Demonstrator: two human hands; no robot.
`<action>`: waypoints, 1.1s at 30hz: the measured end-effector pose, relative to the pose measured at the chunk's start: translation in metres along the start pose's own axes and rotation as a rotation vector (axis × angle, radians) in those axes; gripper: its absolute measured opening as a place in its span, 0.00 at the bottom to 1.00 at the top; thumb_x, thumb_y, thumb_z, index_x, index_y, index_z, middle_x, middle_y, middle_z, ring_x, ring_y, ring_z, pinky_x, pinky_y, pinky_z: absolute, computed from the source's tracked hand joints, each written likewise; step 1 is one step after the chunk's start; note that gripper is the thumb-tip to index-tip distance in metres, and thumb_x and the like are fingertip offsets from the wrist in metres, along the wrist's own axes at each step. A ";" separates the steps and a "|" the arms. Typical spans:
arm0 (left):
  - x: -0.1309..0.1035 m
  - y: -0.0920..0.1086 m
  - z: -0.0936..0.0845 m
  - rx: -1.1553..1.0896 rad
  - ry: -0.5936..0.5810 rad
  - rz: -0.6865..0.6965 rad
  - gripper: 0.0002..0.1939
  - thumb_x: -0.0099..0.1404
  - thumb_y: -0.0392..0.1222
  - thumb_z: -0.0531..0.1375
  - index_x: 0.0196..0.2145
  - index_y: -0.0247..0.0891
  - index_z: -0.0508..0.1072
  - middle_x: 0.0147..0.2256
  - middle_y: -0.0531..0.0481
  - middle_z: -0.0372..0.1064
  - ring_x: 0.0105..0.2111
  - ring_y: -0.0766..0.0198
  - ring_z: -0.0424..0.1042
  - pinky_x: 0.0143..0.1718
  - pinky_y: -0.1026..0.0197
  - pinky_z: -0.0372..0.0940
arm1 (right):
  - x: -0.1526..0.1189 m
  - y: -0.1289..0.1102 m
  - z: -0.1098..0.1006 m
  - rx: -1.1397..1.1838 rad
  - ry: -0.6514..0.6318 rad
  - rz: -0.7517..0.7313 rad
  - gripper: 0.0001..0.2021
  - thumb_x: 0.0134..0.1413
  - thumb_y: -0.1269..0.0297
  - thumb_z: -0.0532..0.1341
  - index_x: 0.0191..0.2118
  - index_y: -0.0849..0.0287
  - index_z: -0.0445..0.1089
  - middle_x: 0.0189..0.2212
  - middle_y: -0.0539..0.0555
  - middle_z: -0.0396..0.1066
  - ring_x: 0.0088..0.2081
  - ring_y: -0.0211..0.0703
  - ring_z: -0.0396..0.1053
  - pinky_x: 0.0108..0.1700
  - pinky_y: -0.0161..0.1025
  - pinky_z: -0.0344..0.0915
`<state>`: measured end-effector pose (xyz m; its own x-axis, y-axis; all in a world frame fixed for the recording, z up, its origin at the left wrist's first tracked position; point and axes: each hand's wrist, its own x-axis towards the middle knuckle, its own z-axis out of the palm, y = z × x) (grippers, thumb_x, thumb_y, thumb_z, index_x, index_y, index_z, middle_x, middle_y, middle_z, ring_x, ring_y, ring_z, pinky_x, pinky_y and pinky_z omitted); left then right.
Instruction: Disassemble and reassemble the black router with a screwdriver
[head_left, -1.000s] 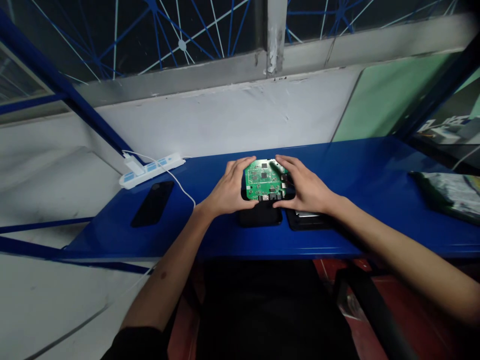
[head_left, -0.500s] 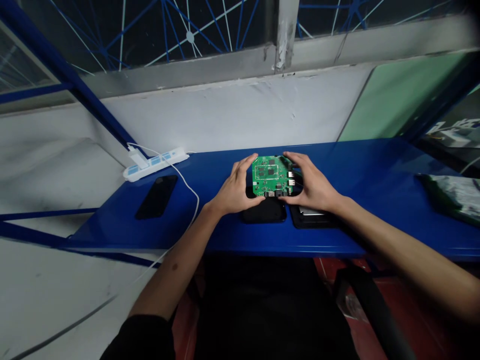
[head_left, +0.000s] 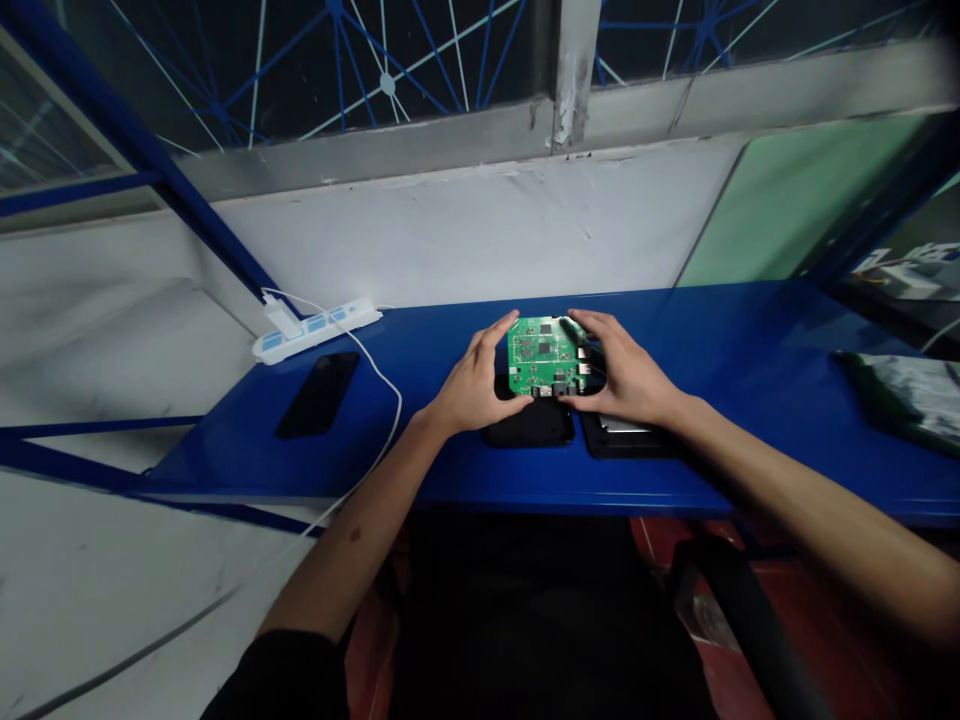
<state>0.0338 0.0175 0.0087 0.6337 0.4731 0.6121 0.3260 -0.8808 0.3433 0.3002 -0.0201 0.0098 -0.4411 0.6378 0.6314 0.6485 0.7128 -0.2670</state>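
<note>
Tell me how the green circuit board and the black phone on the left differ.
The circuit board is green and crowded with components; the phone is plain black. The circuit board is held between the left hand and right hand; the phone lies on the blue table, untouched. The circuit board looks roughly square, the phone clearly oblong. Both are fairly flat.

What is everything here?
Table: one, blue, centre.
Circuit board: one, green, centre.
Shallow piece: one, black, below circuit board.
Framed piece: one, black-silver, beside shallow piece.
Phone: one, black, table's left.
Power strip: one, white, back left.
Plug: one, white, in power strip.
Cable: one, white, right of phone.
Bag: one, silvery, table's right.
Panel: one, green, back right.
Windows: several, dark, top.
Floor: one, red, lower right.
Left grip: one, bare, board's left.
Right grip: one, bare, board's right.
</note>
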 end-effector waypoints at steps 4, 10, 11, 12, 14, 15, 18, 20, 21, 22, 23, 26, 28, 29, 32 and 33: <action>0.000 0.002 -0.001 0.013 -0.011 -0.009 0.55 0.57 0.41 0.69 0.70 0.44 0.37 0.69 0.37 0.44 0.68 0.42 0.50 0.65 0.36 0.57 | 0.000 0.000 0.000 -0.009 -0.003 0.000 0.51 0.47 0.46 0.69 0.71 0.56 0.43 0.64 0.68 0.56 0.65 0.68 0.58 0.62 0.67 0.62; 0.001 0.003 -0.002 0.037 -0.026 -0.014 0.54 0.58 0.42 0.69 0.70 0.43 0.37 0.69 0.37 0.44 0.68 0.41 0.49 0.65 0.35 0.58 | 0.000 -0.001 -0.001 -0.005 -0.013 0.017 0.52 0.46 0.47 0.69 0.71 0.53 0.42 0.65 0.66 0.56 0.64 0.68 0.58 0.61 0.70 0.62; 0.001 0.002 -0.002 0.044 -0.026 -0.013 0.54 0.58 0.42 0.69 0.70 0.43 0.37 0.69 0.37 0.44 0.68 0.41 0.49 0.64 0.34 0.58 | 0.000 -0.001 -0.001 -0.004 -0.015 0.018 0.52 0.46 0.48 0.70 0.71 0.53 0.41 0.66 0.66 0.56 0.64 0.69 0.58 0.61 0.70 0.61; 0.001 0.002 -0.002 0.051 -0.024 -0.011 0.55 0.58 0.42 0.69 0.70 0.43 0.36 0.69 0.37 0.44 0.67 0.40 0.49 0.64 0.33 0.58 | 0.000 0.000 0.000 -0.005 -0.014 0.019 0.52 0.46 0.48 0.70 0.71 0.53 0.41 0.66 0.66 0.56 0.64 0.69 0.58 0.61 0.71 0.61; 0.001 0.002 -0.002 0.065 -0.021 -0.004 0.55 0.58 0.42 0.68 0.70 0.43 0.36 0.69 0.36 0.45 0.67 0.39 0.50 0.63 0.32 0.58 | 0.000 0.000 0.000 -0.008 -0.011 0.017 0.53 0.46 0.48 0.70 0.71 0.53 0.41 0.66 0.66 0.55 0.64 0.70 0.58 0.61 0.71 0.61; 0.002 0.003 -0.002 0.073 -0.019 -0.001 0.55 0.58 0.42 0.68 0.70 0.43 0.36 0.69 0.36 0.45 0.67 0.39 0.50 0.63 0.32 0.58 | 0.000 0.001 0.000 -0.009 -0.008 0.016 0.52 0.46 0.48 0.70 0.71 0.53 0.42 0.66 0.66 0.55 0.64 0.70 0.57 0.61 0.71 0.61; 0.003 0.004 -0.004 0.106 -0.014 0.023 0.54 0.58 0.42 0.68 0.70 0.43 0.37 0.68 0.35 0.45 0.67 0.39 0.50 0.64 0.31 0.56 | 0.000 0.001 0.001 -0.012 -0.007 0.013 0.52 0.46 0.47 0.70 0.71 0.53 0.42 0.66 0.66 0.56 0.64 0.70 0.57 0.61 0.71 0.61; 0.003 0.004 -0.004 0.134 -0.008 0.042 0.55 0.58 0.43 0.69 0.70 0.43 0.37 0.69 0.35 0.45 0.67 0.38 0.49 0.64 0.30 0.55 | 0.001 0.001 0.002 -0.019 -0.005 0.009 0.52 0.46 0.47 0.69 0.71 0.54 0.42 0.65 0.67 0.56 0.64 0.69 0.58 0.61 0.70 0.61; 0.004 0.004 -0.004 0.146 -0.006 0.048 0.55 0.57 0.44 0.69 0.70 0.43 0.37 0.69 0.36 0.45 0.67 0.38 0.49 0.64 0.30 0.55 | 0.001 0.000 0.002 -0.023 -0.003 0.006 0.52 0.46 0.47 0.69 0.71 0.55 0.42 0.65 0.67 0.56 0.64 0.69 0.58 0.62 0.69 0.61; 0.004 0.004 -0.003 0.159 -0.005 0.052 0.56 0.57 0.45 0.70 0.70 0.43 0.38 0.69 0.36 0.45 0.67 0.38 0.49 0.64 0.30 0.54 | 0.001 -0.001 0.002 -0.028 -0.001 0.004 0.52 0.46 0.47 0.69 0.71 0.55 0.42 0.65 0.68 0.56 0.64 0.69 0.58 0.62 0.68 0.62; 0.004 0.004 -0.002 0.171 -0.006 0.057 0.56 0.56 0.46 0.70 0.70 0.42 0.38 0.68 0.36 0.46 0.67 0.38 0.49 0.64 0.30 0.54 | 0.002 -0.003 0.002 -0.032 0.001 0.000 0.52 0.47 0.46 0.69 0.71 0.55 0.42 0.64 0.68 0.56 0.64 0.68 0.58 0.62 0.68 0.62; 0.005 0.004 0.002 0.212 -0.014 0.075 0.58 0.56 0.49 0.71 0.71 0.42 0.38 0.68 0.36 0.48 0.67 0.38 0.48 0.65 0.31 0.52 | 0.002 -0.008 0.002 -0.047 -0.011 -0.015 0.52 0.49 0.46 0.68 0.72 0.54 0.39 0.64 0.68 0.56 0.64 0.70 0.58 0.60 0.69 0.64; 0.006 0.006 0.004 0.242 -0.017 0.089 0.59 0.56 0.50 0.71 0.71 0.43 0.36 0.68 0.37 0.49 0.67 0.38 0.48 0.67 0.32 0.49 | 0.003 -0.012 0.003 -0.050 -0.025 -0.028 0.52 0.50 0.46 0.67 0.72 0.52 0.36 0.64 0.68 0.55 0.64 0.71 0.58 0.56 0.69 0.68; 0.007 0.007 0.005 0.257 -0.016 0.092 0.60 0.56 0.50 0.71 0.71 0.43 0.35 0.67 0.37 0.49 0.68 0.38 0.48 0.67 0.31 0.46 | 0.003 -0.014 0.003 -0.050 -0.029 -0.035 0.52 0.51 0.46 0.67 0.72 0.51 0.35 0.64 0.69 0.54 0.63 0.71 0.58 0.55 0.69 0.69; 0.008 0.011 0.007 0.293 -0.012 0.090 0.59 0.57 0.48 0.70 0.71 0.45 0.34 0.67 0.39 0.50 0.67 0.38 0.48 0.68 0.31 0.41 | 0.004 -0.018 0.005 -0.056 -0.032 -0.069 0.53 0.52 0.46 0.66 0.73 0.49 0.31 0.65 0.69 0.51 0.63 0.72 0.58 0.51 0.69 0.73; 0.008 0.013 0.007 0.298 -0.014 0.085 0.58 0.57 0.47 0.70 0.71 0.46 0.34 0.67 0.39 0.50 0.67 0.38 0.49 0.67 0.30 0.41 | 0.004 -0.019 0.005 -0.059 -0.033 -0.082 0.53 0.52 0.47 0.66 0.73 0.48 0.30 0.65 0.69 0.50 0.63 0.72 0.57 0.51 0.69 0.73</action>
<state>0.0479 0.0102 0.0130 0.6762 0.3990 0.6194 0.4615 -0.8847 0.0660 0.2830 -0.0293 0.0140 -0.5137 0.5880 0.6248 0.6444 0.7452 -0.1715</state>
